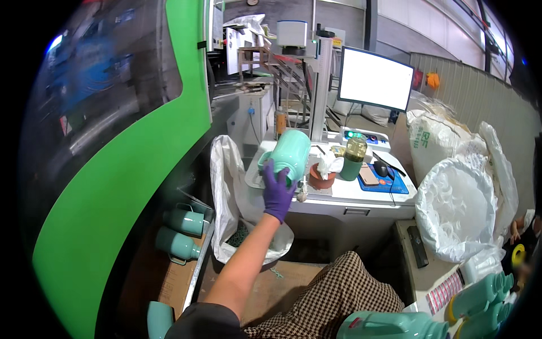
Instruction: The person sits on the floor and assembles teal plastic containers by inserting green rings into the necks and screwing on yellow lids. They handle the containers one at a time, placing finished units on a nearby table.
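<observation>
Mint-green jug (293, 146) is over the near left part of the white bench (389, 200), tipped with its mouth end toward the worker, and honestly I can't tell if it's resting on anything. The left hand (276, 195), purple glove on, is gripping it around the neck end, so the fingers cover a good bit of the rim and handle. Right hand's out of sight, so no clue what it's up to. Another jug (384, 327) is chopped off at the bottom edge, a person (516, 229) at far right is mostly cut off, and the monitor (375, 78) is just white glare from here. Bench is kinda busy: terracotta pot (322, 181) with tissue (330, 164) poking out, drink bottle (352, 168) right by it, then a phone (368, 175) and mouse (380, 168) on a blue pad (398, 184). It's a workshop, big green panel (113, 186) on the left, white sacks (437, 240) on the right. Left forearm (243, 271) reaches up and forward from the lower left, pretty straight, past a checked cloth (333, 294).
</observation>
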`<action>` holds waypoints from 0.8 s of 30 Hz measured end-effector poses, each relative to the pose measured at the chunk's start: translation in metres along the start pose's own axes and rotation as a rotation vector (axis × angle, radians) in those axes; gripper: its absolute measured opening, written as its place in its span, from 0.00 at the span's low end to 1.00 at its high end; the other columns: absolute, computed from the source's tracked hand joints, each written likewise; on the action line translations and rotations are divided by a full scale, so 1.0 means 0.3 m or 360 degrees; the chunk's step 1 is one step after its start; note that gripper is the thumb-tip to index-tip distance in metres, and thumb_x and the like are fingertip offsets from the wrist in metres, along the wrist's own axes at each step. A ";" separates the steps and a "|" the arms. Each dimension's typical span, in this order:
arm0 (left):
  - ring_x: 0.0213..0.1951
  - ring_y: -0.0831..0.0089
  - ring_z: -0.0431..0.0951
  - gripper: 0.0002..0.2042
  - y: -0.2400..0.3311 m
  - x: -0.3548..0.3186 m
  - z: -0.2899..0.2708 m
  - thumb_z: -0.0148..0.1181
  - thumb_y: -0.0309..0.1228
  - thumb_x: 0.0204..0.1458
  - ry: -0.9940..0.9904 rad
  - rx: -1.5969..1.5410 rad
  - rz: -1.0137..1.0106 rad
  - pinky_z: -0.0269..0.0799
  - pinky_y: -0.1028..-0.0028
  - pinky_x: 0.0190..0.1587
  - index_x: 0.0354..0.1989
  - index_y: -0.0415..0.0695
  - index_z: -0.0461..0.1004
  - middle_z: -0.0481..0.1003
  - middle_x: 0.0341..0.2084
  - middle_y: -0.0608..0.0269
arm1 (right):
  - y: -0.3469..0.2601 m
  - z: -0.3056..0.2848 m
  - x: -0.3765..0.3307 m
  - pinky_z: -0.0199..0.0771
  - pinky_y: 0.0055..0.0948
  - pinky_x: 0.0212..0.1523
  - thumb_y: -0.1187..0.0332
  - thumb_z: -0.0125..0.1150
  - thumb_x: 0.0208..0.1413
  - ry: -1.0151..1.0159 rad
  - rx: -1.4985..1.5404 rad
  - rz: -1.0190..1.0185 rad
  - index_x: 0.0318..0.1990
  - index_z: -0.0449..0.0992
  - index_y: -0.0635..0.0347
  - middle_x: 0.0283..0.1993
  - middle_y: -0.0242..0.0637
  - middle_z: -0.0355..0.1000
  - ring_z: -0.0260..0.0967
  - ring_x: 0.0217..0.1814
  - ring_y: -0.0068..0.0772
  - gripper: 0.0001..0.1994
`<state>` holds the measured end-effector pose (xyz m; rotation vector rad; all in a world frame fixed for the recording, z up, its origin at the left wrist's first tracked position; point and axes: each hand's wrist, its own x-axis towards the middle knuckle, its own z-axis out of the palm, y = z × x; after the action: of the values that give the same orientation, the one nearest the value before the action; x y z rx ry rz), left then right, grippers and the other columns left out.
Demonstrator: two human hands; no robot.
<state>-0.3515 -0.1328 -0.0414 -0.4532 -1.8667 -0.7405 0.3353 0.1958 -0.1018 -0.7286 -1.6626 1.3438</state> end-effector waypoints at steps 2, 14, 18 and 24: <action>0.67 0.43 0.61 0.35 0.048 -0.014 0.053 0.74 0.36 0.46 -0.0128 -0.0037 -0.0105 0.66 0.56 0.66 0.64 0.49 0.64 0.56 0.67 0.45 | -0.044 0.074 -0.015 0.72 0.46 0.58 0.65 0.62 0.48 -0.0225 -0.0137 -0.0354 0.47 0.75 0.65 0.55 0.55 0.73 0.71 0.51 0.44 0.19; 0.67 0.45 0.63 0.44 -0.041 0.071 0.073 0.72 0.44 0.49 -0.0499 0.0300 -0.0263 0.72 0.56 0.61 0.72 0.45 0.55 0.56 0.68 0.45 | -0.443 0.486 0.030 0.61 0.41 0.28 0.58 0.76 0.46 -0.1196 -0.0340 -0.0909 0.33 0.79 0.55 0.26 0.39 0.67 0.64 0.26 0.44 0.14; 0.69 0.43 0.61 0.47 -0.002 0.072 0.035 0.72 0.46 0.50 -0.0620 0.0286 -0.0381 0.65 0.54 0.67 0.74 0.43 0.52 0.53 0.71 0.42 | -0.480 0.576 -0.002 0.59 0.38 0.25 0.61 0.78 0.45 -0.1198 -0.0328 -0.0898 0.33 0.79 0.55 0.27 0.39 0.67 0.63 0.25 0.39 0.14; 0.70 0.54 0.63 0.46 0.737 0.026 -0.409 0.74 0.41 0.49 -0.1649 -0.1918 0.0083 0.57 0.59 0.71 0.74 0.36 0.54 0.63 0.68 0.44 | -0.398 0.498 -0.029 0.72 0.41 0.39 0.57 0.72 0.54 -0.1040 -0.0545 -0.0803 0.47 0.79 0.55 0.40 0.42 0.72 0.72 0.40 0.45 0.17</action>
<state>-0.1357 -0.0523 0.0630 -1.9171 -2.0512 -1.7956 0.2160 0.0887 0.0029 -0.0040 -2.4275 0.9839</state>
